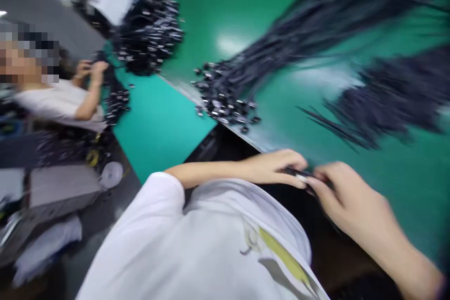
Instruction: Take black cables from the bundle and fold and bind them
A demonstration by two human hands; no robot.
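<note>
My left hand (276,167) is closed in a pinch on a thin black cable (291,171) just over the table's near edge. A small whitish piece (301,178) shows on the cable between my hands. Close beside it, my right hand (346,197) is also closed, its thumb and fingers pinching the same dark cable. Blur and my fingers hide the details of the held end.
A long bundle of black cables (274,47) with shiny ends crosses the green table (225,9). Short black strands (397,93) are heaped at right. More cables (151,28) are piled at the back left. A co-worker (59,98) handles dark pieces at far left.
</note>
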